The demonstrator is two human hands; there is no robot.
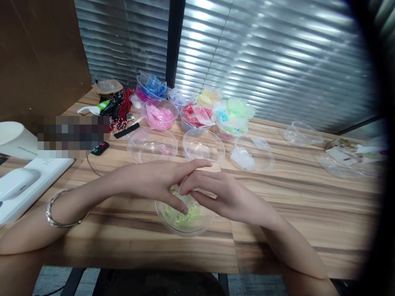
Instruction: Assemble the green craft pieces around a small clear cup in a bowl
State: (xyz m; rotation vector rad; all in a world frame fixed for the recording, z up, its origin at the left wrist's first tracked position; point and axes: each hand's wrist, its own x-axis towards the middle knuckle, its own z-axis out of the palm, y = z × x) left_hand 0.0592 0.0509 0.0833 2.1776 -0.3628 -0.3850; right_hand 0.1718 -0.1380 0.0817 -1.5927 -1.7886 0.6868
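A clear round bowl (185, 228) with light green shreds (189, 213) in it stands near the table's front edge. My left hand (160, 176) reaches over the bowl from the left, its thumb and index finger apart. From the right comes my right hand (220, 191), fingers bent and drawn together against my left hand. Under the hands, a pale translucent piece (182, 199) shows in the bowl. Whether my right fingertips pinch something is hidden.
Behind stand two clear bowls (132, 144) (222, 144) and a clear lid (270, 158). Farther back are bowls of pink (159, 117), red (197, 114), blue (154, 87) and green (239, 109) material. A white tray (46, 176) and a black remote (100, 148) lie left.
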